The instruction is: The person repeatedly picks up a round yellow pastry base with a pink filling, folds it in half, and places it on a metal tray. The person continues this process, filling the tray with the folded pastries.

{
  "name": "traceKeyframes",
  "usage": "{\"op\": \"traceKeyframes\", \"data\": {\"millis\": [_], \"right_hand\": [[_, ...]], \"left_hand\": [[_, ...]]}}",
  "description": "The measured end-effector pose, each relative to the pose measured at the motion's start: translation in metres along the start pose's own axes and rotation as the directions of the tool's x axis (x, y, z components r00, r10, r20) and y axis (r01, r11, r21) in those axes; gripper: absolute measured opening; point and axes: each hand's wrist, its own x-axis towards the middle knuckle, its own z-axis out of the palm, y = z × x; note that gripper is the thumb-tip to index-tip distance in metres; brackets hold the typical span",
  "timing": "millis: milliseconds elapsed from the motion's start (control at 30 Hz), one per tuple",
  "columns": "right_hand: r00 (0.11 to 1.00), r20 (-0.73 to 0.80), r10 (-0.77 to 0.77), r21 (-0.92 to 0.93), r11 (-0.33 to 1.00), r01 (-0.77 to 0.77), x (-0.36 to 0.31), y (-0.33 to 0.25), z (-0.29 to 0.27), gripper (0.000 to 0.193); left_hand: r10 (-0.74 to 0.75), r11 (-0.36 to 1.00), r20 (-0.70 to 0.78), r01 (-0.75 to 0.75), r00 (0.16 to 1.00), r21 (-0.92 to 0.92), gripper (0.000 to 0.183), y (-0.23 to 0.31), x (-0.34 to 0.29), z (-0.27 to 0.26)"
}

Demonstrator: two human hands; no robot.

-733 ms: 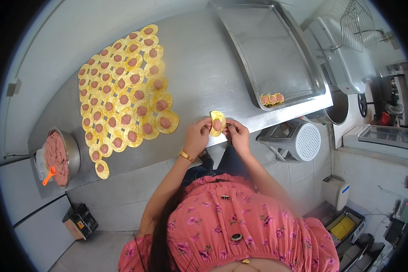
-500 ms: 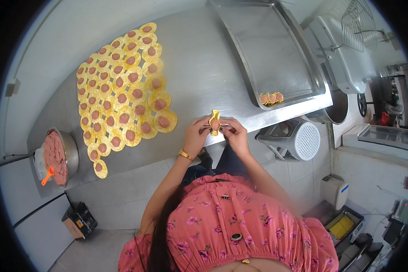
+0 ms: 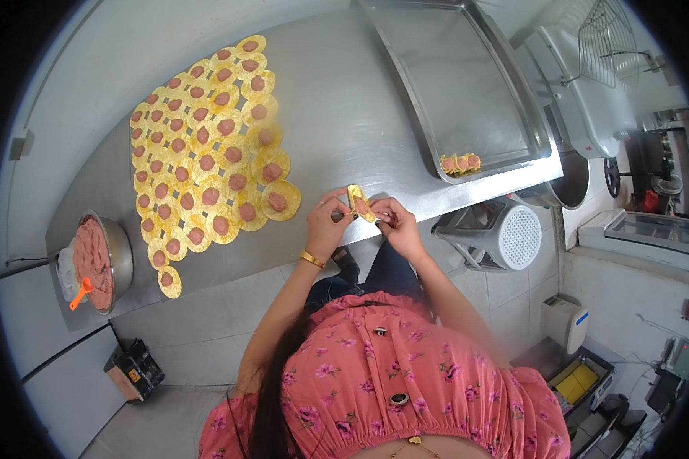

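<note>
- At the far left, a metal bowl (image 3: 125, 260) of pink meat (image 3: 92, 256) sits on the worktop (image 3: 333, 99), with an orange spoon (image 3: 83, 293) leaning at its near side.
- Right of the bowl, yellow rounds (image 3: 209, 151) lie spread in close rows, a dab of meat on each; the left hand is the nearer one to them, and a gap of bare metal lies between.
- The left hand (image 3: 328, 224) has its thumb and fingertips pinching the left edge of a folded wrapper (image 3: 359, 203).
- That wrapper is between the hands, just over the worktop's near edge, with meat showing inside it. Its long axis slants, the upper end away from the body and leftward, the lower end toward the body and rightward.
- The right hand (image 3: 398, 226) pinches the wrapper's lower right side between thumb and fingers.
- Farther right, beyond the right hand and away from the body, is the tray (image 3: 467, 84). Three filled pieces (image 3: 461, 164) stand side by side in its near corner; the right hand is closer to them.
</note>
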Motion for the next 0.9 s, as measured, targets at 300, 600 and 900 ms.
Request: {"op": "traceKeyframes", "data": {"millis": [300,600,900], "right_hand": [[0.990,0.009,-0.141,-0.277,0.951,0.138,0.002,-0.007,0.002,0.029],[0.985,0.136,0.106,-0.141,0.986,-0.086,0.014,-0.017,-0.010,0.031],[0.996,0.088,0.026,-0.344,0.939,0.006,0.015,-0.014,0.000,0.015]], "left_hand": [[0.026,0.992,0.324,0.015,0.946,-0.124,0.011,0.008,0.009,-0.027],[0.054,0.997,0.199,-0.042,0.978,-0.064,0.012,0.009,-0.003,-0.018],[0.046,0.998,0.119,-0.041,0.992,-0.047,0.013,0.012,-0.008,-0.013]]}}
